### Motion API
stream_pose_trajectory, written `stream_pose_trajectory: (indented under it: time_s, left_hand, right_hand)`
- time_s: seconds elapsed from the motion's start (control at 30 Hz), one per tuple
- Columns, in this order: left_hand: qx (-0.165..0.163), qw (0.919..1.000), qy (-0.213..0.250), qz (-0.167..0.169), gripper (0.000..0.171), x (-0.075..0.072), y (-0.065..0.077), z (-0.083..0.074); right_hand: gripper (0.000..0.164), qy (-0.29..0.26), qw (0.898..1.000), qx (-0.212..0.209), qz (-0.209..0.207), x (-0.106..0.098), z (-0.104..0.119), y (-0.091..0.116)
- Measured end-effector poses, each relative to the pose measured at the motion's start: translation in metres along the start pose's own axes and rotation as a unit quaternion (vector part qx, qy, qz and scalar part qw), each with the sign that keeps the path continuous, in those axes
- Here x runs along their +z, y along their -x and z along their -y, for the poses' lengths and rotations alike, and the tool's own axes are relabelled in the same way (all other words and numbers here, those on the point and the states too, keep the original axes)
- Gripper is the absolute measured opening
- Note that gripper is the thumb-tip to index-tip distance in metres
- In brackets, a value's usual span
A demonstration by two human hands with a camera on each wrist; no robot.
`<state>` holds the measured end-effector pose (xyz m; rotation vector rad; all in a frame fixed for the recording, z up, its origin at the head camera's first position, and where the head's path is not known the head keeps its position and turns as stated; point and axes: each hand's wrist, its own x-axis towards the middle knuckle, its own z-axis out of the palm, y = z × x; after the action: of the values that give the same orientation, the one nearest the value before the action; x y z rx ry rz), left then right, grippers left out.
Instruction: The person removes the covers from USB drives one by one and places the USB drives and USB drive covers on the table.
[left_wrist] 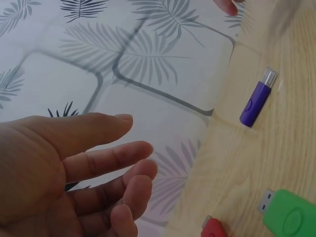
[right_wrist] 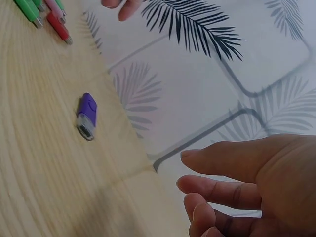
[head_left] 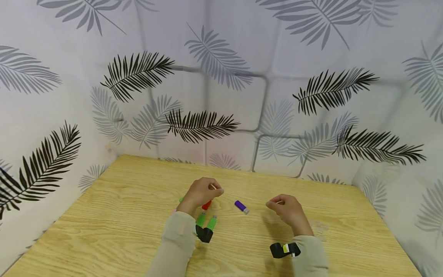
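Observation:
A purple USB flash drive (head_left: 241,207) with a silver plug lies on the table between both hands. My left hand (head_left: 204,192) is raised over the table to its left, thumb and fingers apart with nothing between them. Below that hand lie a red flash drive (head_left: 206,205) and two green flash drives (head_left: 212,222), partly covered by the wrist in the head view. My right hand (head_left: 287,207) hovers to the right of the purple drive, its fingers loosely bent and holding nothing. In the right wrist view a pink flash drive (right_wrist: 54,9) lies beside the red one.
The wood-grain table (head_left: 138,192) ends at a pale curtain (head_left: 235,150) printed with dark and grey leaves, which hangs behind and at both sides. Another green flash drive (head_left: 181,199) peeks out left of my left wrist. Each wrist wears a small black camera (head_left: 204,233).

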<state>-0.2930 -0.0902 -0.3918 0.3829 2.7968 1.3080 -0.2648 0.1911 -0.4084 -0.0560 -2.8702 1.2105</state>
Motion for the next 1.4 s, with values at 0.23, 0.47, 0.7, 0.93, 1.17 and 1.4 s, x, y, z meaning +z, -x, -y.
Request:
stream_pose_trajectory:
  time_s: [0.23, 0.47, 0.7, 0.93, 1.17, 1.4]
  left_hand:
    - [0.009, 0.9999, 0.012, 0.003, 0.016, -0.002, 0.002, -0.003]
    - [0.014, 0.9999, -0.006, 0.003, 0.016, 0.0, 0.002, -0.004]
    - [0.018, 0.9998, -0.011, 0.002, 0.016, 0.0, 0.002, -0.005]
    - [0.014, 0.9998, -0.014, 0.005, 0.017, 0.001, 0.001, -0.006]
    - [0.012, 0.9998, -0.015, 0.002, 0.016, -0.001, 0.0, -0.006]
    - [0.012, 0.9999, -0.008, 0.007, 0.017, -0.001, 0.002, -0.005]
  right_hand:
    - [0.02, 0.001, 1.0, -0.007, 0.009, 0.022, 0.007, -0.001]
    - [0.017, -0.002, 1.0, -0.014, 0.025, 0.045, 0.012, 0.0]
    - [0.022, -0.021, 1.0, -0.008, 0.022, 0.059, 0.013, 0.0]
    - [0.02, -0.011, 1.0, -0.009, -0.011, 0.069, 0.012, -0.003]
    - [0.021, 0.0, 0.999, 0.009, -0.031, 0.074, 0.014, -0.004]
    - [0.02, 0.005, 1.0, 0.009, -0.02, 0.073, 0.016, -0.004]
